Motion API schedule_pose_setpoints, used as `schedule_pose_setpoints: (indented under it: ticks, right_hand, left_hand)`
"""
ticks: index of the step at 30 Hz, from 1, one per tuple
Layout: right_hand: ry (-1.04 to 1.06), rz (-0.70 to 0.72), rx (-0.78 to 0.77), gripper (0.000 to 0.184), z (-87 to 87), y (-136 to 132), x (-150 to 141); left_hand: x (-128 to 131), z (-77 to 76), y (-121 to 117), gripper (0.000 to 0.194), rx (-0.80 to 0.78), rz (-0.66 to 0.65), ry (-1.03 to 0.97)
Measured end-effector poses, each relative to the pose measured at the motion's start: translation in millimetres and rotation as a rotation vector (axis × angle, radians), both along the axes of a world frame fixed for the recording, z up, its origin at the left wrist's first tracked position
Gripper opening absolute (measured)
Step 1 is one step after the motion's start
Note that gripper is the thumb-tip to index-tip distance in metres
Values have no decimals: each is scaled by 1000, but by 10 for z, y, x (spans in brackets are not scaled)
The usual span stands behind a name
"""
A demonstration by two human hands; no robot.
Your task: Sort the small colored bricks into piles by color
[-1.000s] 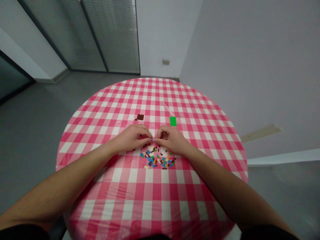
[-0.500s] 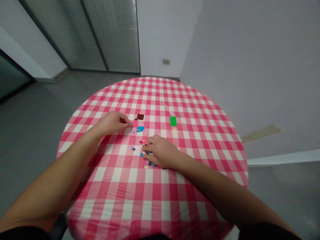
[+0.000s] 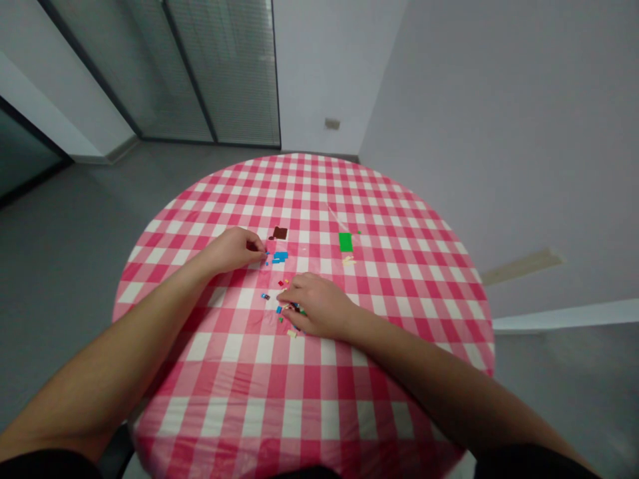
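From the head camera, looking down: a person's two bare hands work over a round tabletop covered with a pink-and-white checked cloth, where small coloured pieces, resembling toy building bricks, lie in several groups. The left hand is on the left side, its fingertips drawn together and pointing down just beside a cluster of blue pieces; whether a piece is pinched there cannot be told. The right hand, nearer the body and about the middle, is palm down with thumb and fingers loosely curved and parted, covering much of a mixed pile of pieces; what lies under the palm is hidden. Around that pile are a small red piece on its far side, a blue-and-dark bit to its left and a cream piece on its near side. Beyond the blue cluster sits a dark brown rectangle. Farther right lies a flat green rectangle, with thin cream pieces just on its near side and a tiny green piece to its right. Behind the tabletop stand a glass partition with blinds and pale walls.
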State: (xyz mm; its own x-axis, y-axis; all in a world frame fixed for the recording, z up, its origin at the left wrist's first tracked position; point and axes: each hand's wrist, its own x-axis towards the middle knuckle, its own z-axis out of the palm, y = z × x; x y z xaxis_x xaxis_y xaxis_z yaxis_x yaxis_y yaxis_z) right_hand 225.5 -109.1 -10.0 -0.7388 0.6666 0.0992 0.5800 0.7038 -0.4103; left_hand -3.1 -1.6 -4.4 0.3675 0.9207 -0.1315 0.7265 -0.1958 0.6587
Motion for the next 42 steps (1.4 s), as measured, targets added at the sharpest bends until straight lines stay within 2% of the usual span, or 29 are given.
schedule_pose_setpoints:
  ticks: [5,16,24,27,29,32,35,42]
  right_hand:
    - [-9,40,-5,22,-13,5,-22]
    - [5,53,72,21,-82,4,-13]
    - [56,46,24,19,-97,47,-1]
    - [180,-3,11,13,-101,69,15]
    - [301,-93,-24,9,-108,85,33]
    - [500,-262,-147,7,-122,107,63]
    - [679,-369,-273,4,-137,125,77]
    - [783,-420,-353,11,-182,160,76]
  left_hand:
    - [50,14,-31,16,-22,-7,-24]
    - [30,-12,-21,22,61,5,-30]
    - [45,-2,-35,25,64,-33,-71]
    - [68,36,-81,26,45,-106,-150]
    - [107,81,-138,24,44,-173,-187]
    - [188,132,-240,21,61,-275,-211]
    - [259,135,-321,18,88,-365,-264]
    - [306,135,-379,15,75,-418,-288]
